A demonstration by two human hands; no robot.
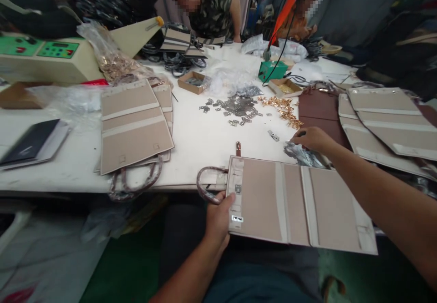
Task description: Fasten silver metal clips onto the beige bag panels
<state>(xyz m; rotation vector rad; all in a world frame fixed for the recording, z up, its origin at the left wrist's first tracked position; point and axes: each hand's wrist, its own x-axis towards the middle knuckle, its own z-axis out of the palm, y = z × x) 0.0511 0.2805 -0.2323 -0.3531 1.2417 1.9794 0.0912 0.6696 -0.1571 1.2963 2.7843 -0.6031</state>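
Observation:
My left hand [218, 219] is closed on the left edge of a flat beige handbag panel [261, 198], thumb on top. The panel has white strips, a wrapped brown handle [201, 182] at its left end, and small metal plates [236, 219] near my thumb. It overhangs the table's front edge. Beyond it, my right hand [316, 139] is closed above a crumpled clear plastic bag [303, 155]. Something dark shows at its fingertips, too small to name. Loose metal plates [239, 106] and gold-coloured fittings [283, 109] lie farther back on the white table [191, 134].
Stacked beige panels lie on the left [133, 125] and right [385, 116]. A dark notebook [30, 141], small cardboard boxes [193, 82], a green box with a cable [273, 70] and a machine [85, 62] stand around. Two people [215, 7] are across the table.

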